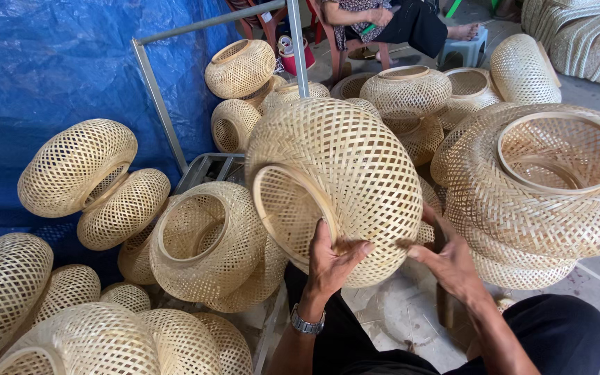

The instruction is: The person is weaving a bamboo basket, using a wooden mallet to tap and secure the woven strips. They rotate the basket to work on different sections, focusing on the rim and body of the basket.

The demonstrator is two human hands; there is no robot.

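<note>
A round woven bamboo basket with a ringed opening facing left is held up in front of me. My left hand, with a metal watch on its wrist, grips the basket's lower rim, thumb on the weave. My right hand touches the basket's underside from the right, fingers curled on the weave. My black trousers show below.
Many similar woven baskets lie all around: a pile at left, one beside the held basket, a large stack at right. A blue tarp hangs behind a grey metal frame. Another person sits at the back.
</note>
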